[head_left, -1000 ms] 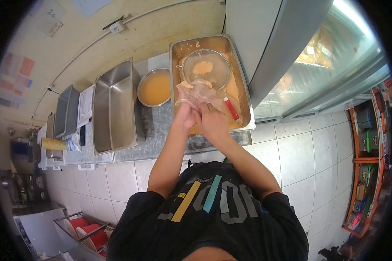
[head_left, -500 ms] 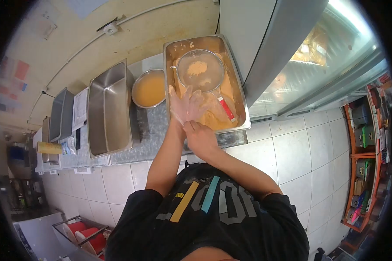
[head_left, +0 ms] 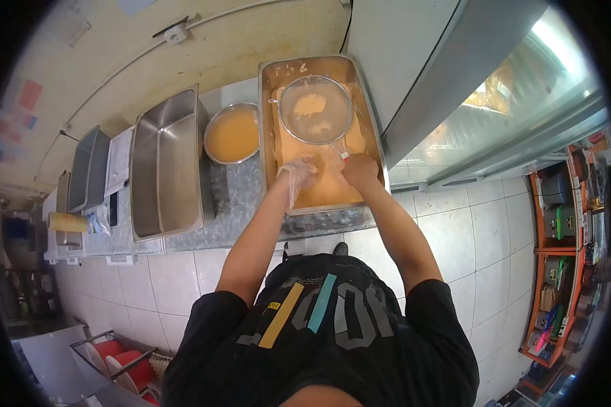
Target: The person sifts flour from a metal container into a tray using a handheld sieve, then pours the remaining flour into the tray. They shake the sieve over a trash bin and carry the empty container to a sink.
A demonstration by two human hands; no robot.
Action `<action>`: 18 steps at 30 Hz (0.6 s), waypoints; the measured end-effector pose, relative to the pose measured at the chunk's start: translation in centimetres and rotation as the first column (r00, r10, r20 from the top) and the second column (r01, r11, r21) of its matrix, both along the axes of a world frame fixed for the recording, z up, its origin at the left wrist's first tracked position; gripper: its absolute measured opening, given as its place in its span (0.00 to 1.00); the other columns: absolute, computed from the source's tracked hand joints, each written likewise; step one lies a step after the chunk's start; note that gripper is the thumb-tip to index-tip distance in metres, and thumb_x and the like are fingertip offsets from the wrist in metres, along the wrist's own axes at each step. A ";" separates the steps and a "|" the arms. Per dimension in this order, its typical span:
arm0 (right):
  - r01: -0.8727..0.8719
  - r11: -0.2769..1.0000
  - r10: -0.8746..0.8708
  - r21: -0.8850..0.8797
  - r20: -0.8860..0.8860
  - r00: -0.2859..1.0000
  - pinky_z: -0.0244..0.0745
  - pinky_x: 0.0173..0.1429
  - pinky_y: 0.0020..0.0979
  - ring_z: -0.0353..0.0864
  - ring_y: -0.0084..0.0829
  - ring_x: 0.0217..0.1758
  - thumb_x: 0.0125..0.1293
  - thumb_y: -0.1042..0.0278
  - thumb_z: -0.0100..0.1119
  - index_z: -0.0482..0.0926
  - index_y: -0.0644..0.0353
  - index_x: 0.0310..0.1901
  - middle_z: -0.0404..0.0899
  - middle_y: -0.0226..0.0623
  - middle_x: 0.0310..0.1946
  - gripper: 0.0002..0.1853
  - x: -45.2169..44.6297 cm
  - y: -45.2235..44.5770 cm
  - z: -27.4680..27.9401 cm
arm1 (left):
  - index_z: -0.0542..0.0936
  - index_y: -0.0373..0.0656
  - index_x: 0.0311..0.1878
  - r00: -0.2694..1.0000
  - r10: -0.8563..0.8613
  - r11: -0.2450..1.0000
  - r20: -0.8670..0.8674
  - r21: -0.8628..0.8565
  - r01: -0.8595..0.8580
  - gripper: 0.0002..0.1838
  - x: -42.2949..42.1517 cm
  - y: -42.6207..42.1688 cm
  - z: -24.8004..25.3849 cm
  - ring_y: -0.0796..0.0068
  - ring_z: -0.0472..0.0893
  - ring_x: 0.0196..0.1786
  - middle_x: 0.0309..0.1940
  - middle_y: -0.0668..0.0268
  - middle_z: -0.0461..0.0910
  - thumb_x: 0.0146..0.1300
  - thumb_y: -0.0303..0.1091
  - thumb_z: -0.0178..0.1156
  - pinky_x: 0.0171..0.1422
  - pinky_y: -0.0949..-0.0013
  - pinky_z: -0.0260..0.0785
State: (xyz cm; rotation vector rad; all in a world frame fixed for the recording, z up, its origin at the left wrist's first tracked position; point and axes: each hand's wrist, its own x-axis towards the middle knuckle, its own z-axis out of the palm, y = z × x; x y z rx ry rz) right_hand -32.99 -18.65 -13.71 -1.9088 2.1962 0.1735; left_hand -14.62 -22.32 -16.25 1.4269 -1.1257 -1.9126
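Observation:
My left hand, in a loose clear plastic glove, is low in the steel pan, at the orange-tan powder. Its fingertips are blurred against the powder, so I cannot tell how far they are curled. My bare right hand is closed round the handle of a round mesh sieve; only a bit of red handle shows above the fist. Small heaps of powder lie in the sieve, which rests over the far half of the pan.
Left of the pan stand a round bowl of orange-tan liquid, a deep steel pan and a grey tray. A yellowish roll lies at the far left. A glass-door refrigerator borders the right, with an orange shelf beyond.
My right hand has left the glove's cuff at my left wrist and closed on the sieve handle. My left hand, fingers spread before, has moved down to the powder.

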 end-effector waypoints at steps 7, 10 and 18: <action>0.007 0.985 -0.033 0.173 0.148 0.988 0.76 0.47 0.38 0.81 0.42 0.42 0.46 0.49 0.62 0.81 0.60 0.38 0.81 0.46 0.39 0.23 -0.2 -1.1 1.1 | 0.70 0.46 0.53 0.978 -0.159 0.939 -0.134 0.286 0.192 0.16 -1.0 1.5 -1.6 0.75 0.76 0.37 0.35 0.68 0.77 0.63 0.35 0.54 0.41 0.71 0.71; 0.049 0.996 -0.059 0.068 0.153 0.986 0.76 0.46 0.38 0.81 0.42 0.40 0.43 0.45 0.64 0.82 0.60 0.37 0.81 0.46 0.36 0.26 0.0 -2.1 -0.2 | 0.69 0.47 0.51 0.973 -0.211 0.939 -0.096 0.256 0.229 0.14 -1.3 1.8 -0.9 0.75 0.77 0.35 0.35 0.68 0.76 0.63 0.37 0.55 0.40 0.70 0.71; -0.280 0.958 0.273 0.068 0.097 0.957 0.75 0.43 0.37 0.83 0.41 0.38 0.54 0.63 0.52 0.82 0.61 0.30 0.82 0.47 0.31 0.12 -1.2 -3.4 -0.5 | 0.66 0.47 0.54 0.996 -0.090 0.954 -0.029 0.284 0.095 0.20 2.0 2.7 7.6 0.75 0.77 0.35 0.34 0.66 0.75 0.62 0.41 0.57 0.40 0.68 0.72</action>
